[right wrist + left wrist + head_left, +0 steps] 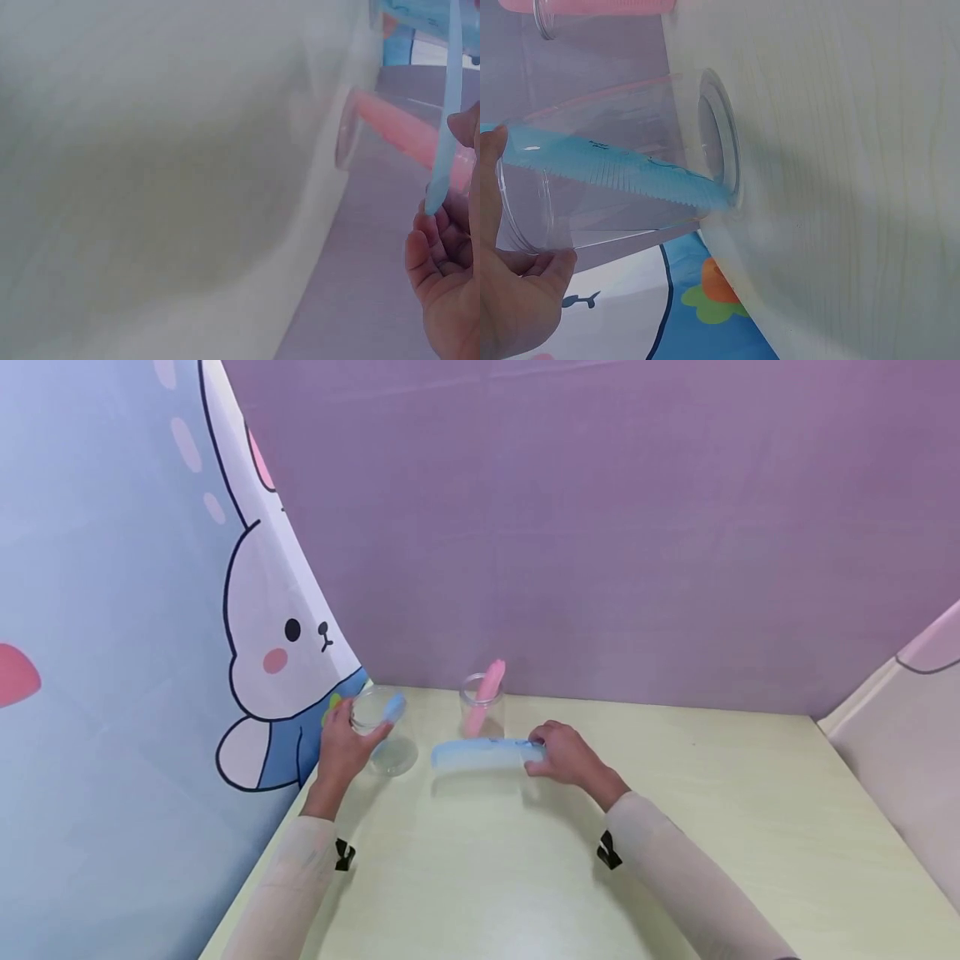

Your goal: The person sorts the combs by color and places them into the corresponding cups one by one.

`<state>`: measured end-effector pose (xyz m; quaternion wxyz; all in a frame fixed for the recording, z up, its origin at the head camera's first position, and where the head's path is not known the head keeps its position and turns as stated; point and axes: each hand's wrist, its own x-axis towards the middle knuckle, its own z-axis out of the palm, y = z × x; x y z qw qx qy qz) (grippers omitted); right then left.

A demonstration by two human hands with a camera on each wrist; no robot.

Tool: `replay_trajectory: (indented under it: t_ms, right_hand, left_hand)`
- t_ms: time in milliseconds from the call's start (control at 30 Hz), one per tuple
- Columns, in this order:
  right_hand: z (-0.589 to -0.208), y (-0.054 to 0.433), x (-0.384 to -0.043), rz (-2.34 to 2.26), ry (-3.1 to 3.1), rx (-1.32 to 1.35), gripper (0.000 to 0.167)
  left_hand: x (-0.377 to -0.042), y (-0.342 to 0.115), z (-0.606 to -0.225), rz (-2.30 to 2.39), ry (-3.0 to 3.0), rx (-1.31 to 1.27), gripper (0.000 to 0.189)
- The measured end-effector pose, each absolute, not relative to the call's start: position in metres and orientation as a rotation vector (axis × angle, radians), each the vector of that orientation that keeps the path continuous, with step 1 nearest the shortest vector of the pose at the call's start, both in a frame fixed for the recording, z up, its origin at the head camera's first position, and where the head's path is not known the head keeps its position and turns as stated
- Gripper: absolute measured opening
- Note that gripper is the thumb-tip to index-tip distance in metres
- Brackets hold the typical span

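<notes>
My left hand (347,747) grips a clear cup (394,758) near its rim, at the left of the table. Inside that cup a blue comb (622,166) leans, its teeth visible through the wall, and the thumb touches its upper end. A second, pale blue comb (480,752) is pinched at its right end by my right hand (564,752). It lies level above the tabletop, appearing edge-on in the right wrist view (451,97). Behind it, a pink comb (486,689) leans in another clear cup (495,724), with no hand on it.
The pale wood-grain table (525,877) meets a purple backdrop (600,543) just behind the cups. A blue cloth with a rabbit print (281,652) borders the left side, close to my left hand. A white cloth (900,735) hangs at the right.
</notes>
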<state>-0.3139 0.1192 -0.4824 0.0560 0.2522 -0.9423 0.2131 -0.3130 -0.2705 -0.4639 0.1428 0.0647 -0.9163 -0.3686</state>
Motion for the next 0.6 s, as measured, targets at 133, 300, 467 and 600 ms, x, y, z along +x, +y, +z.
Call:
replay_trajectory:
  t_ms: [133, 300, 467, 600]
  right_hand:
    - [-0.473, 0.115, -0.313, 0.673, -2.826, 0.742, 0.043]
    - [-0.465, 0.108, -0.314, 0.716, -2.763, 0.723, 0.041]
    - [-0.46, 0.097, -0.318, 0.716, -2.753, 0.667, 0.042]
    - [-0.453, 0.087, -0.319, 0.719, -2.745, 0.643, 0.041]
  left_hand:
    - [-0.312, -0.271, -0.464, -1.053, -2.64, 0.181, 0.087]
    - [-0.313, -0.272, -0.465, -1.059, -2.642, 0.182, 0.088]
    - [-0.312, -0.273, -0.465, -1.065, -2.633, 0.17, 0.087]
    - [-0.312, -0.273, -0.465, -1.061, -2.632, 0.164, 0.087]
